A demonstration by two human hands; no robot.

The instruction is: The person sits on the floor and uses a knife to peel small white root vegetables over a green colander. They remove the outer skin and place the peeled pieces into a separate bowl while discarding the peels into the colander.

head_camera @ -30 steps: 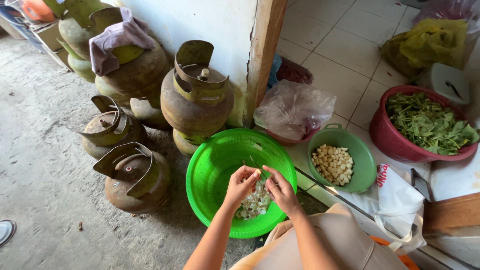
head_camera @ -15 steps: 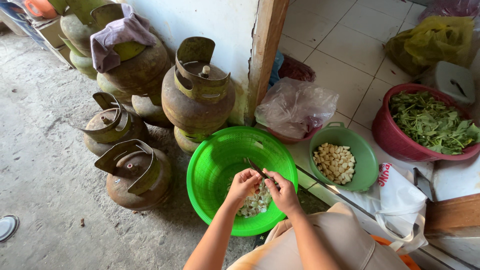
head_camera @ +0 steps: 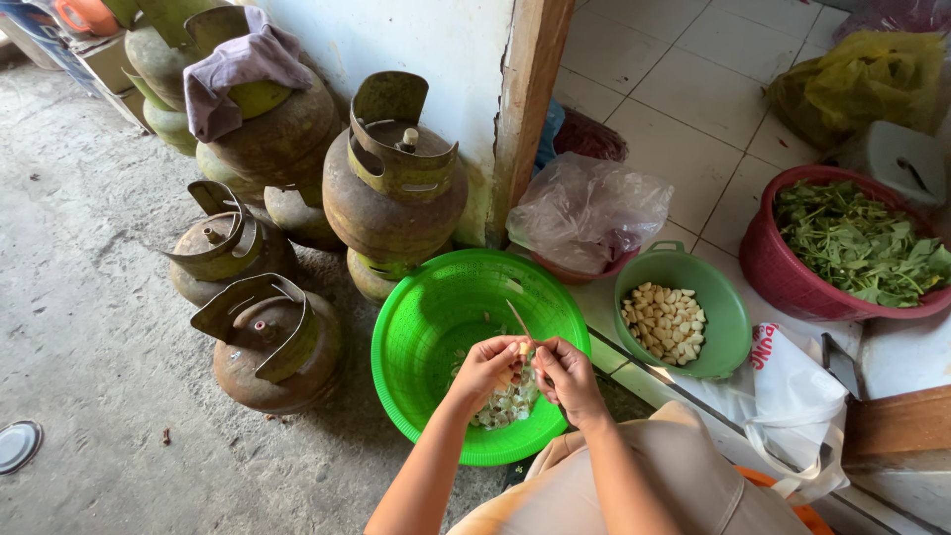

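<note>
Over the green basket [head_camera: 436, 327] both hands meet: the left hand [head_camera: 485, 369] pinches a garlic clove [head_camera: 522, 348], and the right hand [head_camera: 567, 374] is closed round a thin knife [head_camera: 518, 319], blade up, so peelings drop into the basket, on the pile [head_camera: 503, 404] there. Peeled cloves fill the small bowl [head_camera: 728, 307] within right reach. Gas cylinders [head_camera: 394, 178] crowd the left rim; bare concrete lies open beyond.

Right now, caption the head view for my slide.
Both hands, left hand and right hand, peel a garlic clove over a bright green basket.
</note>
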